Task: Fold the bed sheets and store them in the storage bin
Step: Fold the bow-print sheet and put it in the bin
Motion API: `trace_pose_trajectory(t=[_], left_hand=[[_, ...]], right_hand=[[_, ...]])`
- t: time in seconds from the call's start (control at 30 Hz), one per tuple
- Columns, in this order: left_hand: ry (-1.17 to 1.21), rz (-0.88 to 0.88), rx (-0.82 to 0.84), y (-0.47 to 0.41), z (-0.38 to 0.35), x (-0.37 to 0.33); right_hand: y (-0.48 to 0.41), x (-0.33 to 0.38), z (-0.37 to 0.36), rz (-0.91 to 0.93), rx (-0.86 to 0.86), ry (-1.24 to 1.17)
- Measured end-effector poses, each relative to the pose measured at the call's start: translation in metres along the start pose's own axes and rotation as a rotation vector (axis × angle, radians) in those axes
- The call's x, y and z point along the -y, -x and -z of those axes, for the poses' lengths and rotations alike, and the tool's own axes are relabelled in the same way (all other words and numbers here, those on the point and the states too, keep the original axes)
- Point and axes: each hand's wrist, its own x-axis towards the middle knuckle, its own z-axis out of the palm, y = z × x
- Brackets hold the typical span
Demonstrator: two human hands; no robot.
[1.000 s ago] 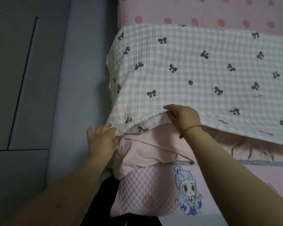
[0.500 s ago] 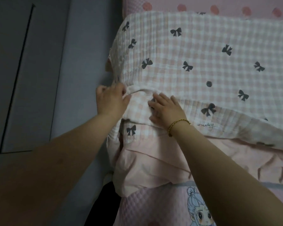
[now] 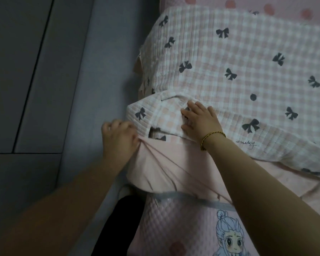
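Grey floor (image 3: pixel 35 89) fills the left of frame, open room beside the hands. Left hand (image 3: pixel 118 141), centre-left, fingers curled, pinches the edge of the plain pink sheet (image 3: pixel 164 167); creases fan out from the grip. Right hand (image 3: pixel 199 121), centre, fingers straight and spread, presses flat on a folded corner of the checked bow-print sheet (image 3: pixel 248 67); gold bracelet (image 3: pixel 211 137) at the wrist. Checked sheet covers upper right, overlapping the pink one. Quilted cartoon pad (image 3: pixel 174 228) at bottom.

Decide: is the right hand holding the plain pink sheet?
No, the right hand rests on the checked bow-print sheet; the left hand grips the plain pink sheet.
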Motion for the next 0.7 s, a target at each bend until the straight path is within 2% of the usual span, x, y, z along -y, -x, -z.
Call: trace_pose_trajectory(t=[0.1,0.13,0.23,0.3,0.37,0.43,0.53,0.6,0.7], left_hand=[[-0.017,-0.007,0.066,-0.022,0.0,-0.01],[0.012,0.066,0.13,-0.022,-0.003,-0.015],[0.281,0.387,0.239,-0.01,-0.01,-0.021],[0.504,0.427,0.209,-0.003,-0.005,-0.021],[0.612,0.423,0.261,-0.009,0.002,-0.024],[0.571,0.412,0.371,-0.026,0.003,-0.028],[0.388,0.387,0.409,-0.051,-0.002,-0.029],[0.288,0.363,0.358,-0.061,-0.004,-0.03],[0.163,0.316,0.266,-0.072,-0.002,-0.029]], right_hand=[[-0.002,-0.004,-0.002,-0.012,-0.028,-0.014],[-0.001,-0.003,-0.003,-0.012,-0.032,-0.013],[0.004,-0.001,-0.001,-0.007,-0.028,-0.012],[0.008,0.0,0.005,-0.005,-0.107,-0.051],[0.013,-0.003,0.011,-0.046,-0.256,-0.1],[0.014,-0.009,0.019,-0.163,-0.287,-0.102],[0.01,-0.019,0.02,-0.368,-0.134,-0.105],[0.009,-0.024,0.023,-0.371,-0.139,-0.077],[0.021,-0.022,0.03,-0.273,-0.311,-0.09]])
